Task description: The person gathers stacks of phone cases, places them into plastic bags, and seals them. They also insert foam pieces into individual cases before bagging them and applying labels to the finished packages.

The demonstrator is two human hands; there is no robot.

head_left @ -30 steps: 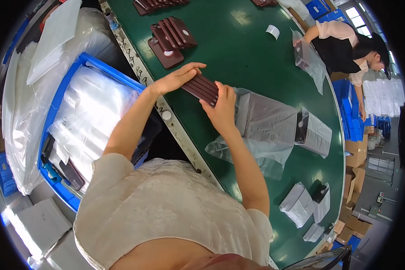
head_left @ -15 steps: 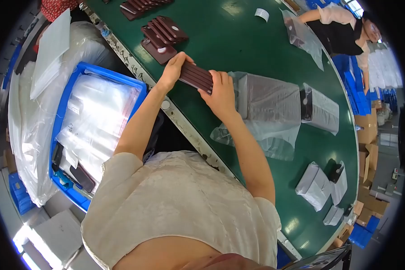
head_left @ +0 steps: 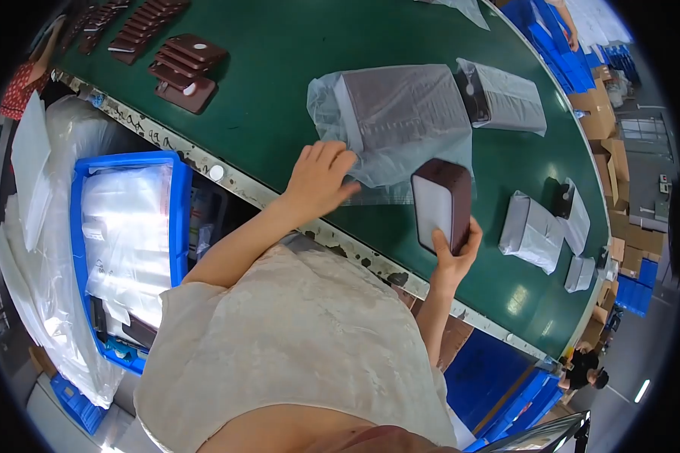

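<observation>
My right hand (head_left: 455, 260) grips the lower end of a stack of dark maroon phone cases (head_left: 461, 200), thumb on its pale grey face and fingers along the far side. The stack is tilted up above the green table, its top overlapping the clear plastic bag's edge in this view. My left hand (head_left: 321, 181) is open, fingers bent and apart, right at the loose mouth of the clear plastic bag (head_left: 378, 185). Inside that bag lies a large block of stacked maroon cases (head_left: 412, 106) with a pale end face.
Fanned maroon cases (head_left: 185, 68) lie at the table's far left. More bagged stacks (head_left: 510, 98) (head_left: 533, 230) lie on the right of the green table (head_left: 272, 45). A blue crate (head_left: 180, 219) of clear bags stands left of my body. Other people are at the edges.
My right hand has carried the stack right and toward me, turning its pale face up. My left hand has let go of the stack and moved to the bag's mouth. The view has shifted.
</observation>
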